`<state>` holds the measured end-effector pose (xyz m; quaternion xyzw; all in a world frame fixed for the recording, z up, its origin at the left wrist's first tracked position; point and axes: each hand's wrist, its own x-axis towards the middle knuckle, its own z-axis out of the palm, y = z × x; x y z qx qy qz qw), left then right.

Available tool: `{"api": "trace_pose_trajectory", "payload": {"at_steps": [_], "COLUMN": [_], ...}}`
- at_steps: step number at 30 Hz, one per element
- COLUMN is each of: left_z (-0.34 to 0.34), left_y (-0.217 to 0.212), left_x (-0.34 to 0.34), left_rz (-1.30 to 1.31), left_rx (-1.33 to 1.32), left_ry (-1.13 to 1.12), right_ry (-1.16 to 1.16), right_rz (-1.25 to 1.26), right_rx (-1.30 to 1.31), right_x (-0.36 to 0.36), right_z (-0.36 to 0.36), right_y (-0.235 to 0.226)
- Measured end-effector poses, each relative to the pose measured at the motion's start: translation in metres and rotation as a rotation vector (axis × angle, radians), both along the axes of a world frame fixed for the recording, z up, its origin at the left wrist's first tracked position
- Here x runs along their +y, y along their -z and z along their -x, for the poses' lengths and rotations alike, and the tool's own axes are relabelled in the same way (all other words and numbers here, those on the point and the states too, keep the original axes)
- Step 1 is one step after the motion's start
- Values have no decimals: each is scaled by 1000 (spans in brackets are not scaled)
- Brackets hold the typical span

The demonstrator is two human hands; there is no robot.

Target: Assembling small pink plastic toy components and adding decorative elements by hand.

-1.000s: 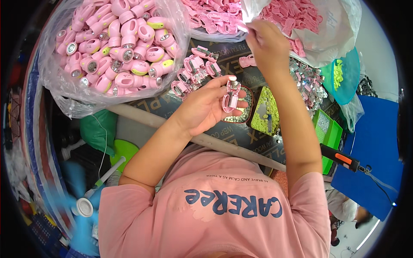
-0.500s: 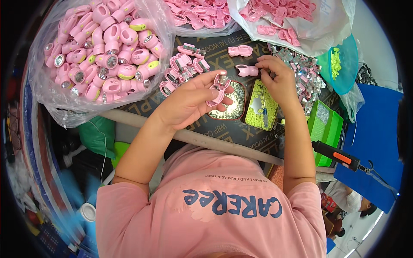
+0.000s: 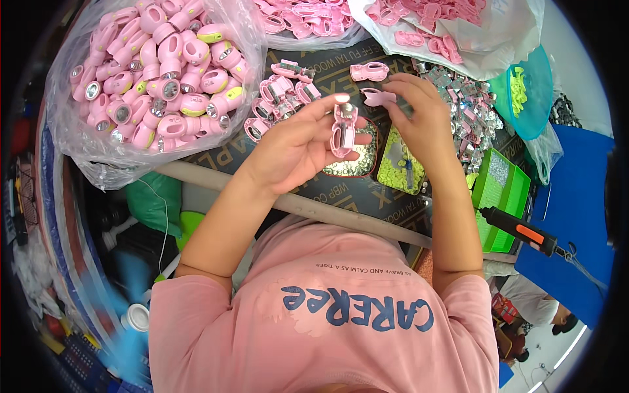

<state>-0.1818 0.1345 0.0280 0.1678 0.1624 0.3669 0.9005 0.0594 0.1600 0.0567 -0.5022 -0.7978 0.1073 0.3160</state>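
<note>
In my left hand (image 3: 278, 150) is an open pink flashlight half (image 3: 344, 131), pinched between thumb and fingers, its inside with metal parts facing up. My right hand (image 3: 422, 118) has thumb and fingertips closed on the right end of a pink shell half (image 3: 377, 97), smooth outer side up. Just beyond it lies another pink shell half (image 3: 369, 71), hollow side up. Several filled flashlight halves (image 3: 282, 92) are piled beyond my left hand. Below my hands stand a tin of small shiny parts (image 3: 350, 171) and a tray of yellow-green pieces (image 3: 395, 177).
A clear bag of pink flashlights (image 3: 160, 78) fills the left. Bags of pink shells (image 3: 452, 16) stand at the back. To the right are loose metal-and-pink parts (image 3: 468, 108), a teal bowl (image 3: 524, 98), a green bin (image 3: 501, 196) and a black-and-orange electric screwdriver (image 3: 521, 232).
The flashlight half in my left hand has turned to stand more upright, its inside now plainer. The shell half at my right fingertips has tilted, and that hand's fingers have shifted over it.
</note>
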Motion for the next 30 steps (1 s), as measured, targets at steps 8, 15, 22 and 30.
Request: {"api": "trace_pose_trajectory", "payload": {"at_steps": [8, 15, 22, 30], "left_z": [-24, -18, -20, -19], "left_y": [-2, -11, -26, -28], "left_x": [5, 4, 0, -2], "left_rz": [21, 77, 134, 152], "left_rx": [-7, -79, -72, -105], "left_ry": [-235, -187, -251, -249], "right_ry": [76, 29, 7, -11], "right_rz": [56, 19, -85, -11], "right_rx": [256, 289, 331, 361], "right_x": [-48, -44, -41, -42], "right_z": [30, 41, 48, 49], "right_y": [-11, -3, 5, 5]}}
